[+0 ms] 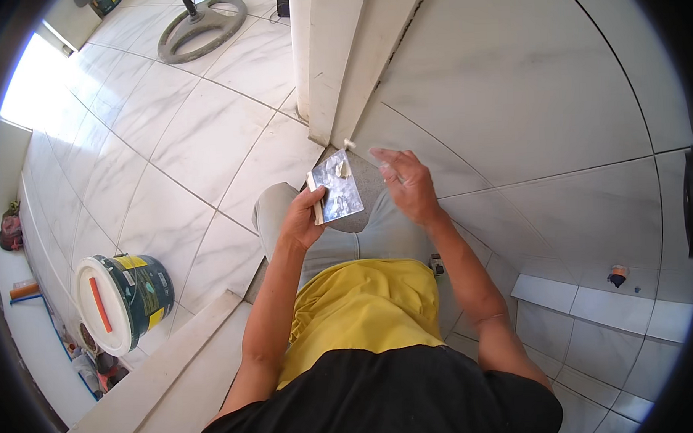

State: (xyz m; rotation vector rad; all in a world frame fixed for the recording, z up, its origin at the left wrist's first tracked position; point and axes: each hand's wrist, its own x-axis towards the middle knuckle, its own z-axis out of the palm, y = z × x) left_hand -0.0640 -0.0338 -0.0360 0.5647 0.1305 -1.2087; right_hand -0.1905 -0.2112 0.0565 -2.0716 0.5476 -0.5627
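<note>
Shiny plate (pixel 341 203) is mid-scene, well right of the lidded bucket (pixel 147 296). The left hand (pixel 304 219) grips its left edge. Its far part bears a pale lump (pixel 343 170), which could slide off if the plate tilted. Farther right, the right hand (pixel 411 185) hovers apart, fingers bent; whether it pinches anything, I cannot tell.

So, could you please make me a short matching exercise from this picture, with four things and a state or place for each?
1. Left hand
2. Right hand
3. Bucket
4. Stand base

A. Grey, on the floor tiles
B. Raised beside the plate, apart from it
C. Holding the shiny plate
D. Dark green and yellow, white-lidded

Pairs: 1-C, 2-B, 3-D, 4-A
</note>
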